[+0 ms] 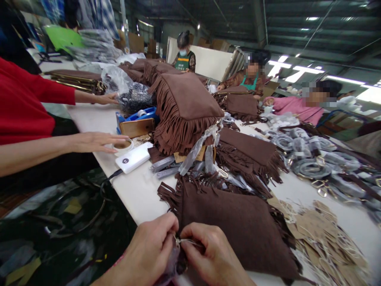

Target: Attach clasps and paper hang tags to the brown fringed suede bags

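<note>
In the head view, my left hand (pixel 153 246) is closed at the near edge of the table, gripping a plastic-wrapped strap end (pixel 175 260) with a small metal fitting. Beside it, my right hand (pixel 210 250) pinches a thin pale string (pixel 187 240) at that fitting. The fingertips hide most of the string. Just beyond both hands lies a dark brown fringed bag (pixel 232 222), flat on the table. Cardboard tags (pixel 324 234) with pale strings are heaped to its right.
Brown fringed bags (pixel 190 95) are stacked ahead on the white table (pixel 131 198). Plastic-wrapped straps (pixel 312 167) cover the right side. A white power bank (pixel 133 158), tape roll (pixel 122 147) and blue tape dispenser (pixel 137 117) sit left, near a co-worker's hands. More people work beyond.
</note>
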Action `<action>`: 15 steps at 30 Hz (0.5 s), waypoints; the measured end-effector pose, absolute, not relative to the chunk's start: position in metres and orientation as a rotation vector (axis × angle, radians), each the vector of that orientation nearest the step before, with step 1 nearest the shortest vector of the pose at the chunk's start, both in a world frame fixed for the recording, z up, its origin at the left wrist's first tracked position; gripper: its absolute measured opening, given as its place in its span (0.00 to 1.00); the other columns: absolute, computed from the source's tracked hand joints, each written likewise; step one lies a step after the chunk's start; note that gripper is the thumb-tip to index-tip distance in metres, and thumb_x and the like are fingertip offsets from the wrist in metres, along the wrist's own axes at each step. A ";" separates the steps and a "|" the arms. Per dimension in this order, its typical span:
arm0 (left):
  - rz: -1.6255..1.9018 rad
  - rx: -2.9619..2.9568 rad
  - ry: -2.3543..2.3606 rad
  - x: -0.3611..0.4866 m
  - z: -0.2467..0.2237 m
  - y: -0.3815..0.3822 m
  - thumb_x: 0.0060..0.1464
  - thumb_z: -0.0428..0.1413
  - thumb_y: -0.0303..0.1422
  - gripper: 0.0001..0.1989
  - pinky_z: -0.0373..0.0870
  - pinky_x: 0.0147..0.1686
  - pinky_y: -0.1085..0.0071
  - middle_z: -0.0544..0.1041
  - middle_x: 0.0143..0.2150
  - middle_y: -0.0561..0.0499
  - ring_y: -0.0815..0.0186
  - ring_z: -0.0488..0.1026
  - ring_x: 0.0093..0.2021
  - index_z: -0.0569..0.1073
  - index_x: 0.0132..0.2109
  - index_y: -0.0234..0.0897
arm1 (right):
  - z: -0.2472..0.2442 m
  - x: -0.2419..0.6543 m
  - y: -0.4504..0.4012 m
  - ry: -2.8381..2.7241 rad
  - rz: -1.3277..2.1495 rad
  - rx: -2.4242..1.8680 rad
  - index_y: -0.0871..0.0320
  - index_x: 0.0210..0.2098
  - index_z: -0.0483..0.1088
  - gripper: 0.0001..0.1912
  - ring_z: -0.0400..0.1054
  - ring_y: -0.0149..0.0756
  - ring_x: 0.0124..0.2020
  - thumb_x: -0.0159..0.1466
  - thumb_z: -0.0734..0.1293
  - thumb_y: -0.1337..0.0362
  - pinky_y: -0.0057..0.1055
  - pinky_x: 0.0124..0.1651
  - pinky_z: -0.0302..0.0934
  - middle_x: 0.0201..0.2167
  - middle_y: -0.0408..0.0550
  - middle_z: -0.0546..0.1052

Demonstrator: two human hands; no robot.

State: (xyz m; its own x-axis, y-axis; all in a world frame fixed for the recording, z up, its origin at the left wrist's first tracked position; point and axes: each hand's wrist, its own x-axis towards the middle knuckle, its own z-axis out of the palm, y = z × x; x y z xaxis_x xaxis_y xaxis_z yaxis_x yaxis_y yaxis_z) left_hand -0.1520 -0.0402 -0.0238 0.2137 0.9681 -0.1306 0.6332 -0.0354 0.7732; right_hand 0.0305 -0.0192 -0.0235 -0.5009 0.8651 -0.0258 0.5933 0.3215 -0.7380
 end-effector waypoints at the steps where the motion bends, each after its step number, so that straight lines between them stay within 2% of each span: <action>1: 0.581 1.787 1.540 -0.154 -0.025 -0.040 0.53 0.44 0.25 0.07 0.59 0.30 0.72 0.71 0.28 0.54 0.66 0.69 0.29 0.65 0.33 0.40 | -0.023 0.031 -0.019 -2.211 0.998 -1.288 0.54 0.34 0.75 0.10 0.69 0.30 0.26 0.57 0.65 0.73 0.24 0.32 0.58 0.26 0.40 0.76; 4: 0.651 1.798 1.626 -0.159 -0.029 -0.036 0.53 0.43 0.26 0.07 0.60 0.30 0.72 0.69 0.28 0.55 0.66 0.68 0.28 0.64 0.34 0.41 | -0.023 0.032 -0.018 -2.166 0.966 -1.207 0.55 0.41 0.73 0.12 0.70 0.32 0.32 0.59 0.64 0.73 0.25 0.37 0.62 0.31 0.43 0.76; 8: 0.817 1.546 1.597 -0.163 -0.031 -0.030 0.51 0.44 0.27 0.04 0.61 0.29 0.74 0.65 0.27 0.57 0.68 0.66 0.27 0.61 0.34 0.41 | -0.028 0.027 -0.016 -2.095 0.943 -1.110 0.55 0.41 0.71 0.11 0.71 0.32 0.35 0.67 0.58 0.71 0.25 0.40 0.63 0.34 0.44 0.75; 12: 0.928 1.335 1.516 -0.164 -0.029 -0.023 0.50 0.47 0.29 0.04 0.61 0.27 0.75 0.65 0.27 0.59 0.70 0.64 0.24 0.62 0.36 0.41 | -0.035 0.024 -0.016 -2.106 0.957 -1.121 0.56 0.39 0.70 0.10 0.71 0.31 0.34 0.66 0.58 0.72 0.25 0.39 0.62 0.33 0.44 0.76; 15: 0.973 1.371 1.529 -0.164 -0.030 -0.020 0.48 0.47 0.28 0.05 0.62 0.29 0.75 0.67 0.28 0.58 0.69 0.65 0.27 0.63 0.35 0.40 | -0.038 0.023 -0.016 -2.128 0.974 -1.140 0.55 0.38 0.70 0.10 0.71 0.32 0.34 0.66 0.58 0.71 0.25 0.39 0.62 0.33 0.43 0.76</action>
State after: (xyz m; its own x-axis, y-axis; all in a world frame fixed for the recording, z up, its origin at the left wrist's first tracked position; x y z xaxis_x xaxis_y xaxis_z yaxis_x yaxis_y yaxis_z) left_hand -0.1637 -0.0196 -0.0295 -0.0468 0.9950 -0.0886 0.3411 0.0993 0.9348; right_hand 0.0233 -0.0162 -0.0375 -0.5019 0.8573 0.1147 0.4733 0.3833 -0.7932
